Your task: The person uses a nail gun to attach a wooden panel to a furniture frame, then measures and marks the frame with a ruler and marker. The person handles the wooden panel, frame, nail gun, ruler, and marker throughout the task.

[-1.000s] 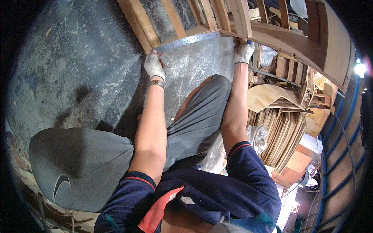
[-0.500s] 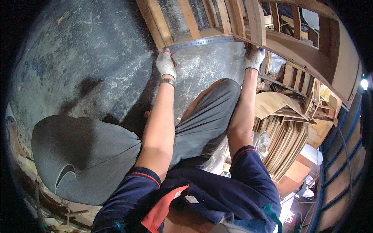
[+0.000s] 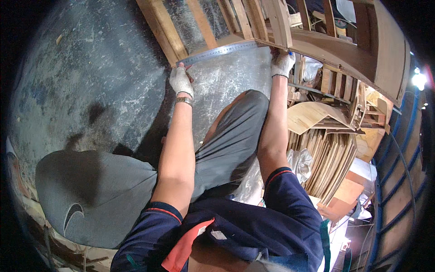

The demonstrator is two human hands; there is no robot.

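Note:
A long metal ruler (image 3: pixel 217 51) lies along the lower edge of a slatted wooden frame (image 3: pixel 168 38). At the ruler's left end, my left hand (image 3: pixel 182 82) in a white knit glove is closed, its bare fingertips pinching that end against the frame's corner. My right hand (image 3: pixel 283 65), gloved too, is closed beside the ruler's right end, under the frame's edge. A small blue tip shows at its fingers; the rest of what it holds is hidden, and whether it touches the ruler I cannot tell.
Under me is a scuffed dark grey surface (image 3: pixel 81 90), with my bent legs on it. Stacked thin wooden sheets (image 3: pixel 324 158) stand to my right, near a curved plywood piece (image 3: pixel 310 115). A larger curved wooden structure (image 3: pixel 349 59) rises at the upper right.
The whole view has shifted, so the frame, ruler and hands appear farther left. Both hands keep nearly the same places along the ruler and frame.

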